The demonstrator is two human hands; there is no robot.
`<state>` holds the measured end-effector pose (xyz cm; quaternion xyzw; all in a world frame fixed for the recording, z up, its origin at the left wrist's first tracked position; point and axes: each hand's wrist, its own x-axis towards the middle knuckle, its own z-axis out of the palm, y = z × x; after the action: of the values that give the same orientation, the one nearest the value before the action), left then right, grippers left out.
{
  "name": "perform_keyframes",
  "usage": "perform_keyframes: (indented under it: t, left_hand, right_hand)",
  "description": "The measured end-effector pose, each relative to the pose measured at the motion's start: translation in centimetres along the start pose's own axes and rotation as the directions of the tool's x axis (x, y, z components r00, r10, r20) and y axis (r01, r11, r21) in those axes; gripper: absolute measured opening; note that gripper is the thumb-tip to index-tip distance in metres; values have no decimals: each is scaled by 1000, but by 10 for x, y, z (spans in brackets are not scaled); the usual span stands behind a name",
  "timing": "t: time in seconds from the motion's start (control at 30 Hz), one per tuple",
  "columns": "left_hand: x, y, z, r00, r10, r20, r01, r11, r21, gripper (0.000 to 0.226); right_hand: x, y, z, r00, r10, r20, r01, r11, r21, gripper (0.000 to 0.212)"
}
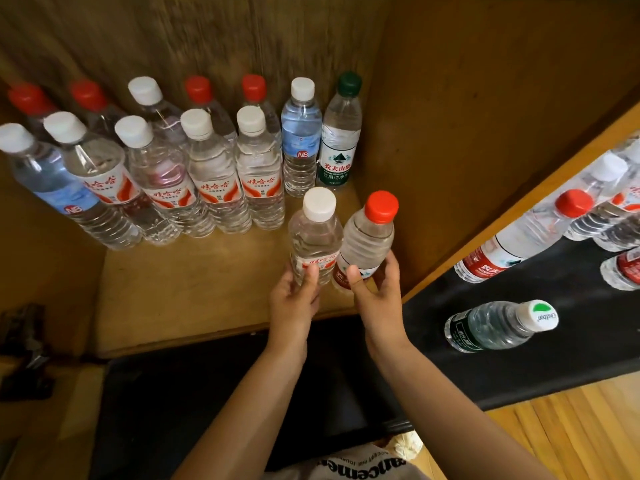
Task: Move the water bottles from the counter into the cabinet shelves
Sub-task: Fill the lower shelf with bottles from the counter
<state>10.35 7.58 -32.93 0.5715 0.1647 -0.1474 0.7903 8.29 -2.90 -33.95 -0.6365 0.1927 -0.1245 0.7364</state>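
Bottles (341,237) side by side in both hands (334,296).

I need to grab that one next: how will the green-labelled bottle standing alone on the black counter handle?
The green-labelled bottle looks full, so probably heavy for its size. Its ribbed plastic should aid grip. Tall and narrow, it may tip if pushed high.

Two bare arms with no sleeves showing. The light grey shirt (349,471) has big black letters.
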Motion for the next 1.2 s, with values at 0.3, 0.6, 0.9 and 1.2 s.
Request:
perform_keyframes:
  t: [0.3, 0.6, 0.9, 1.2]
  left_hand:
    - [53, 25, 28, 995, -47, -92, 43, 998, -39, 18]
    - [99, 43, 54, 974, -123, -190, 75, 967, -243, 9]
    - [115, 50, 55, 959, -253, -131, 183, 899, -398, 63]
    - [115, 46, 58, 963, -255, -86, 185, 858, -479, 59]
  right_hand:
    - [61, -7, 18, 996, 62, -63, -65, 997, -38, 63]
    - [114, -23, 36, 995, 89, -51, -97, 981, -168, 61]
    - [134, -33, 47, 990, 122, 64, -104, 967, -233, 59]
    - [134, -27, 47, 990, 84, 115, -38, 936, -350, 66]
